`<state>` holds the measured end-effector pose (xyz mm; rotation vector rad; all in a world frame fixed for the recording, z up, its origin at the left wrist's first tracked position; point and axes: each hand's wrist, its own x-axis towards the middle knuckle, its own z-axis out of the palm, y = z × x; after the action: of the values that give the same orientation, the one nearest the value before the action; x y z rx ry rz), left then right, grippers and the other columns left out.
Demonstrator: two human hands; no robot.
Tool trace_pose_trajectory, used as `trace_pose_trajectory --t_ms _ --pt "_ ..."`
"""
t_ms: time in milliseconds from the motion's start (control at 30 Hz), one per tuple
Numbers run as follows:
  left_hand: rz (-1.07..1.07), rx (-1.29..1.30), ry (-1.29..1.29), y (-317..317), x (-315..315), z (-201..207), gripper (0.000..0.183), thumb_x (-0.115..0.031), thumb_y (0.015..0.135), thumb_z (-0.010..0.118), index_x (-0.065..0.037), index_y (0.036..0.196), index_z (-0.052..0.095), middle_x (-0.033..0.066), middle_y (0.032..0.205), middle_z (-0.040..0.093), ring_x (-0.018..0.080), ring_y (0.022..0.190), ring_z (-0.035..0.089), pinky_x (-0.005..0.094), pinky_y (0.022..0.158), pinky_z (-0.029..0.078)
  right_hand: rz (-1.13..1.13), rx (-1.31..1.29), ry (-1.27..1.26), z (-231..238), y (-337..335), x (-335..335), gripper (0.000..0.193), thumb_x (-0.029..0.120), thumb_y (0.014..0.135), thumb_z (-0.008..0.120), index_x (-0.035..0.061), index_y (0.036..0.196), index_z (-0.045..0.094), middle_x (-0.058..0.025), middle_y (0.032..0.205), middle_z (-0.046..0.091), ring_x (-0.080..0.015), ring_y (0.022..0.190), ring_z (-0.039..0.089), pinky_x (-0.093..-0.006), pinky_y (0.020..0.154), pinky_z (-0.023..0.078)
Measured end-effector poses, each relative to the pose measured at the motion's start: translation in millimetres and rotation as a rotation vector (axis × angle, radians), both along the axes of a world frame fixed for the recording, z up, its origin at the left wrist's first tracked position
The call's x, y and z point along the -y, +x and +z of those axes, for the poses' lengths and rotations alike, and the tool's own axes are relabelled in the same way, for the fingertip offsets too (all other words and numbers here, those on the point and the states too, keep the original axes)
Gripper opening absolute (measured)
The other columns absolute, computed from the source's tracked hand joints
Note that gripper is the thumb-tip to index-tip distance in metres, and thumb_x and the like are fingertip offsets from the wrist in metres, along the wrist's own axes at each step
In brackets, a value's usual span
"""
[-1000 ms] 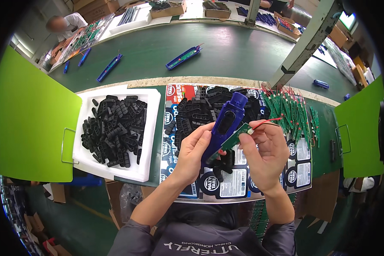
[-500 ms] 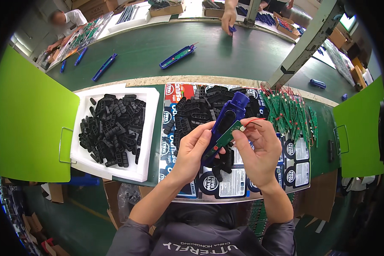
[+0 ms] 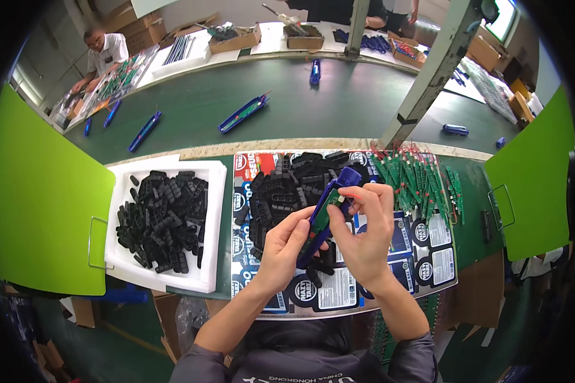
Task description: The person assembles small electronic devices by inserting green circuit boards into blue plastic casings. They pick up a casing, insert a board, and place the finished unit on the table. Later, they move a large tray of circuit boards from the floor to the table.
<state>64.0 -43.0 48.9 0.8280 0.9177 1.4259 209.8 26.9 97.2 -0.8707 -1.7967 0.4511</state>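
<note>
Blue casing (image 3: 324,199) and green circuit board (image 3: 321,220) in the grip of both hands (image 3: 280,258) (image 3: 367,246), above a boldly lettered label sheet (image 3: 441,267)

On the tabletop (image 3: 471,237), a tray (image 3: 218,214) with pieces (image 3: 166,220) in it lies left of a sheet (image 3: 338,290). More pieces (image 3: 262,217) cover the sheet's far left and middle; circuit boards (image 3: 415,182) lie at its far right. Above the sheet, a casing (image 3: 349,177), a board (image 3: 319,223) along its open side, sits between left hand (image 3: 284,249) and right hand (image 3: 367,239). Behind, a belt (image 3: 191,115) bears other casings (image 3: 244,113)
</note>
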Motion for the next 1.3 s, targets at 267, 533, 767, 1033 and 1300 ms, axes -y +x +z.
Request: trace_pose_trajectory --t_ms 267,533,767,1033,1300 --pt "0.04 -0.092 0.0 8 -1 3 0.038 -0.005 0.105 0.057 0.002 0.143 0.053 0.0084 0.109 0.071 0.0122 0.086 0.069 0.0256 0.07 0.054 0.044 -0.221 -0.263 -15 -3 -3 0.064 -0.001 0.082 0.08 0.0048 0.137 0.048 -0.0051 0.099 0.051 -0.0118 0.079 0.054 -0.0284 0.068 0.044" --pt "0.102 -0.168 -0.025 6 -2 0 0.036 -0.003 0.104 0.058 0.003 0.139 0.057 0.0079 0.105 0.071 0.0112 0.081 0.068 0.0239 0.068 0.053 0.149 -0.252 -0.407 -21 0 -12 0.076 -0.002 0.084 0.078 0.0052 0.15 0.041 -0.0037 0.103 0.053 -0.0095 0.085 0.055 -0.0267 0.071 0.045" --pt "0.113 -0.173 -0.043 9 -6 -3 0.035 -0.003 0.103 0.059 0.003 0.138 0.058 0.0077 0.104 0.072 0.0109 0.081 0.068 0.0237 0.066 0.052 0.233 -0.176 -0.437 -31 7 -21 0.071 -0.01 0.089 0.068 0.0027 0.152 0.037 -0.0041 0.114 0.053 -0.0068 0.094 0.058 -0.0226 0.075 0.047" --pt "0.14 -0.199 -0.024 7 -12 1 0.036 -0.003 0.103 0.059 0.003 0.138 0.057 0.0113 0.108 0.072 0.0118 0.08 0.068 0.0243 0.066 0.053 0.238 -0.334 -0.49 -31 5 -27 0.064 0.004 0.089 0.077 0.0017 0.145 0.049 -0.0046 0.109 0.055 -0.0097 0.09 0.054 -0.0247 0.076 0.048" --pt "0.305 -0.29 0.042 -46 -41 19 0.036 -0.007 0.104 0.06 0.003 0.138 0.058 0.0114 0.109 0.074 0.0101 0.078 0.067 0.0228 0.066 0.052 -0.04 0.147 -0.256 -71 57 -71 0.017 0.011 0.092 0.074 -0.0017 0.103 0.069 -0.0104 0.081 0.066 -0.0232 0.068 0.064 -0.0382 0.067 0.053"
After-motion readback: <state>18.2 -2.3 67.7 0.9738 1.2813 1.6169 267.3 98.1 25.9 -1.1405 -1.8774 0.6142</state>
